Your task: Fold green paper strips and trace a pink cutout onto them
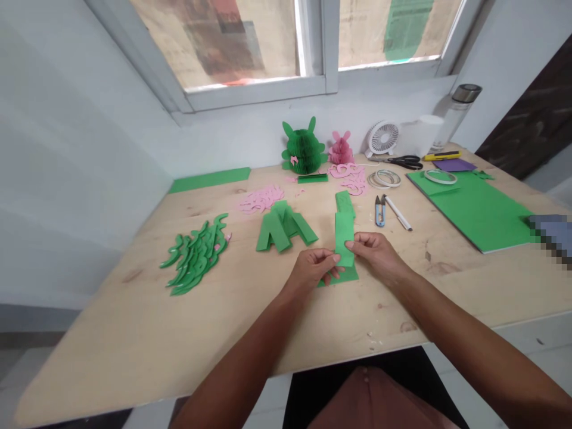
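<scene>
A strip of green paper [344,229] is held upright over the table between both hands. My left hand [315,265] pinches its lower left edge with thumb and fingers. Opposite, my right hand [370,247] grips the right edge, thumb in front. Under the hands lies a flat green paper piece [351,274], partly hidden by the fingers. Just behind the strip is another green paper piece [344,201]. To the left stand several folded green strips [286,229] in a loose heap, and farther left lies a pile of curved green cut-outs [196,253].
Pink paper scraps [263,198] lie mid-table. A green honeycomb figure [304,149] and a smaller pink one [341,149] stand by the wall. To the right are blue snips [380,211], a white pen [398,213], tape rolls [386,178], black scissors [406,161] and green sheets [482,214].
</scene>
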`<move>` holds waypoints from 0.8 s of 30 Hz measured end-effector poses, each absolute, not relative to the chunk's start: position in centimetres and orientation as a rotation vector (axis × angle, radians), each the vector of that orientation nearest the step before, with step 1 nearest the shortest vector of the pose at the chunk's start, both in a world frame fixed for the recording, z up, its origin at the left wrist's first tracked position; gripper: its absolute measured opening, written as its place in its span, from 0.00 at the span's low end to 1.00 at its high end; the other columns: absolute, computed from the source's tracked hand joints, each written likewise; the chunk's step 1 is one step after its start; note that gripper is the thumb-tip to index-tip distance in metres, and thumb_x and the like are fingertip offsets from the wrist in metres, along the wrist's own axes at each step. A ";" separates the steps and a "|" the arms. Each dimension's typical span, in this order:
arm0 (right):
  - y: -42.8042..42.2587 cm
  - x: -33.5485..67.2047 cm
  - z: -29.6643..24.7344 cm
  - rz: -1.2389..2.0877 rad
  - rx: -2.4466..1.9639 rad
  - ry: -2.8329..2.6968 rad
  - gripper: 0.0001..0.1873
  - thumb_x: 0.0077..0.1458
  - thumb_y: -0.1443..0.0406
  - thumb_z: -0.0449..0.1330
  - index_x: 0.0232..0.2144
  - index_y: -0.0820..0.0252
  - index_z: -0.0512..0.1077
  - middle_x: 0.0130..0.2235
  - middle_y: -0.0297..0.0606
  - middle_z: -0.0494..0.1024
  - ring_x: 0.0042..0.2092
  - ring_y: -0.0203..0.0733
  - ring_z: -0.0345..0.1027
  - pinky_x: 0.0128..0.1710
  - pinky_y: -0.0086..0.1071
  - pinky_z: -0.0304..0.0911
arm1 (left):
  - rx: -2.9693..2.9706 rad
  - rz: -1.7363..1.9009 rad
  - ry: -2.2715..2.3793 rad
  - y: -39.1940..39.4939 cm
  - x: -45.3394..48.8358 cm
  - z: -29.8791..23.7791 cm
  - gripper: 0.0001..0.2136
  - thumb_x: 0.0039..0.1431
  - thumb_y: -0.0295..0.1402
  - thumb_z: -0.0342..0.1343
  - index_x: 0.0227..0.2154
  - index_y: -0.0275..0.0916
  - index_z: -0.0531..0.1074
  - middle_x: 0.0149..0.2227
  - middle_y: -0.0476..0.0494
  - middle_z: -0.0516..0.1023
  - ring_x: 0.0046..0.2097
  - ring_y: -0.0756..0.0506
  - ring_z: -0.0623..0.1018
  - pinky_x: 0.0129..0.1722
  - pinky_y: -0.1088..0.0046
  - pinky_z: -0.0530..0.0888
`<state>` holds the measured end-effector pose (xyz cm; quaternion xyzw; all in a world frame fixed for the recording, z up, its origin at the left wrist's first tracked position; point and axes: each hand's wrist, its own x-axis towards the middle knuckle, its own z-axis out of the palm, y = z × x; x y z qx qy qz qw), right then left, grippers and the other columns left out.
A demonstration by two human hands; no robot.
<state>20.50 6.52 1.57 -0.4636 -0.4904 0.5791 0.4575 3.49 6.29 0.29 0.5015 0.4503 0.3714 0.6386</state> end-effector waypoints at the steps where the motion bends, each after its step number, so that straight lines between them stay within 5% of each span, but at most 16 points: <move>1: 6.5 20.5 1.6 1.425 -1.145 -1.210 0.24 0.39 0.48 0.68 0.18 0.58 0.64 0.20 0.28 0.64 0.23 0.32 0.54 0.26 0.30 0.52 | 1.146 0.849 1.031 6.3 3.5 0.3 0.16 0.47 0.46 0.64 0.22 0.36 0.74 0.21 0.44 0.78 0.21 0.50 0.74 0.16 0.79 0.66; 15: 6.8 20.5 0.6 1.367 -1.130 -1.159 0.24 0.41 0.51 0.69 0.17 0.59 0.61 0.18 0.24 0.57 0.22 0.29 0.47 0.24 0.29 0.44 | 1.134 0.925 1.079 6.0 3.8 0.0 0.16 0.44 0.45 0.65 0.23 0.36 0.73 0.23 0.43 0.79 0.21 0.51 0.74 0.16 0.79 0.65; 24: 6.5 20.2 1.2 1.448 -1.088 -1.135 0.20 0.40 0.50 0.69 0.21 0.60 0.69 0.22 0.30 0.71 0.24 0.34 0.61 0.27 0.32 0.58 | 1.110 0.919 1.081 6.0 4.0 0.0 0.14 0.43 0.43 0.66 0.22 0.36 0.73 0.23 0.44 0.79 0.21 0.52 0.73 0.16 0.80 0.65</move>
